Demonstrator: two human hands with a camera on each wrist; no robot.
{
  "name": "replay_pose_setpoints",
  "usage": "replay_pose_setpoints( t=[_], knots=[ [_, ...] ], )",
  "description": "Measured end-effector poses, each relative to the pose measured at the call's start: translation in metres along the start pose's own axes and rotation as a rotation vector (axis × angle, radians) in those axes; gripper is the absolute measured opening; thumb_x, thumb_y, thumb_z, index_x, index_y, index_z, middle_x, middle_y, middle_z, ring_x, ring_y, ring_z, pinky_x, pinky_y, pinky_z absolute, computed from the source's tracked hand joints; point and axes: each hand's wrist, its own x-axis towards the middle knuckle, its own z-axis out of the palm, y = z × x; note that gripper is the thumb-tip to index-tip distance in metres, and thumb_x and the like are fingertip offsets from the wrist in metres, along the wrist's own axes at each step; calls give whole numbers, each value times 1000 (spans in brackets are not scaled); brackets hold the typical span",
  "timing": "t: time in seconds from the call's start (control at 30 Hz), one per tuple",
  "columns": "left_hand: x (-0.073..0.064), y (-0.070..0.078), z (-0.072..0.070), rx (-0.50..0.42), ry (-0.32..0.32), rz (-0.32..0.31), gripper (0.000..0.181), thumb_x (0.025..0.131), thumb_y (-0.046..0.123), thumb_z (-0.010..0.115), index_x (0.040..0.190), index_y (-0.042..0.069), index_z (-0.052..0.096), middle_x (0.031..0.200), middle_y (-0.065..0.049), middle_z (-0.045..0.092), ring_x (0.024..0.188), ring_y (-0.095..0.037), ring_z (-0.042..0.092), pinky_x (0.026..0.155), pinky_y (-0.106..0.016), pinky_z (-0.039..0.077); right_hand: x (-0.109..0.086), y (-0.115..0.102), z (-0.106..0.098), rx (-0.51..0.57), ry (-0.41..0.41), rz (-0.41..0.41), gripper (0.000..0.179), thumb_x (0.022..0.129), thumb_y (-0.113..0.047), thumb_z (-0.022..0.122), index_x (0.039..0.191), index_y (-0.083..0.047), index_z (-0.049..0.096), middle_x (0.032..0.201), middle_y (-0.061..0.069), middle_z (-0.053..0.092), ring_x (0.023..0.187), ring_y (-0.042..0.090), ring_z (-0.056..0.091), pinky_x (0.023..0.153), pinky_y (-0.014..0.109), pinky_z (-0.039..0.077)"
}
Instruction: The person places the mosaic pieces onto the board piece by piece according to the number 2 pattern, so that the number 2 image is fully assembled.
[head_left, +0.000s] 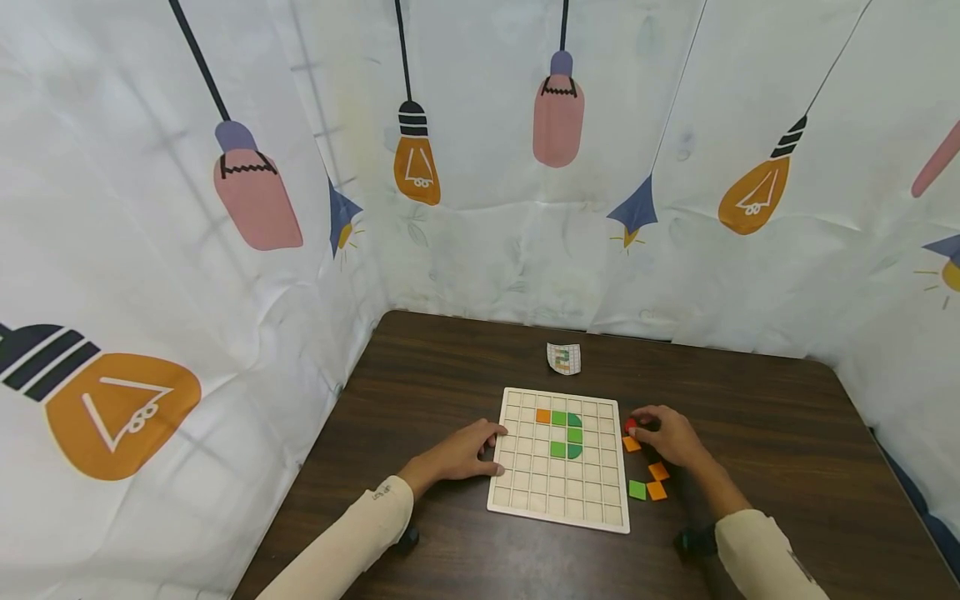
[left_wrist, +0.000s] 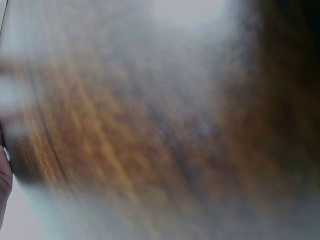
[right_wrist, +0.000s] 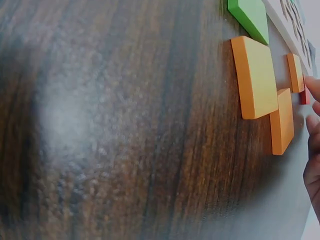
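A white grid board (head_left: 525, 483) lies on the table, bearing an orange square (head_left: 543, 416), light green squares (head_left: 558, 417) and dark green rounded pieces (head_left: 574, 451). My left hand (head_left: 461, 451) rests at the board's left edge, thumb and fingers spread and touching the rim. Just off the board's right edge, my right hand (head_left: 670, 435) pinches a red piece (head_left: 630, 426) between thumb and fingers, which partly cover it. Beside that hand lie several loose tiles: an orange tile (head_left: 632, 444), two more orange tiles (right_wrist: 257, 77) and a green tile (head_left: 637, 490).
Beyond the board lies a small printed card (head_left: 564, 358) with a coloured grid figure. The dark wooden table (head_left: 442, 358) meets a white curtain (head_left: 480, 258) printed with lamps at the back and left. The left wrist view is mostly blurred tabletop.
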Motion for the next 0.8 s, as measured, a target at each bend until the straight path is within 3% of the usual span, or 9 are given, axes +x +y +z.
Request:
replay_pose_setpoints(
  t=[0.23, 0.8],
  knots=[
    [0, 1, 0, -3, -5, -3, 61, 88, 42, 76, 138, 16, 54, 104, 7, 50, 85, -5, 47, 74, -22, 41, 0, 1, -3, -4, -2, -23, 35, 93, -23, 73, 122, -3, 68, 111, 17, 67, 108, 42, 60, 92, 61, 46],
    [-1, 5, -3, -2, -9, -19, 60, 89, 42, 76, 138, 16, 53, 104, 6, 50, 86, -5, 47, 75, -22, 40, 4, -1, -8, -3, -83, 24, 47, 92, -30, 74, 130, -4, 66, 113, 19, 65, 110, 42, 58, 93, 61, 45]
  ],
)
